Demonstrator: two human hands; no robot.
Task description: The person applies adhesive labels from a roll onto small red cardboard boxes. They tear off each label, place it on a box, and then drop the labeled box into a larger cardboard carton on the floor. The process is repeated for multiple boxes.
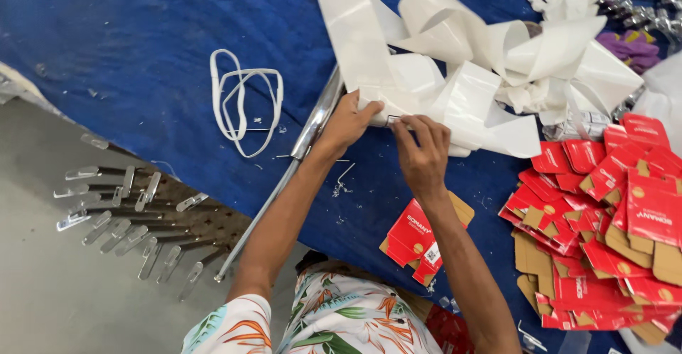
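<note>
On the blue worktop [142,34], the left hand [347,123] grips the edge of a tangled heap of white strips [483,70], while the right hand [423,151] pinches a small metal clip [393,120] against that edge. Flat red cartons [611,219] lie in a pile to the right, and a few more [419,237] sit under the right forearm. A white loop [245,102] lies left, beside a metal rod [302,144]. Clear clips [128,215] rest on the floor.

Both hands at the white strips on a blue table

Left hand [348,123] grips the strips [469,70]; right hand [423,151] pinches a metal clip [395,120]; red cards [611,219] heaped at the table's [128,48] right edge.
</note>
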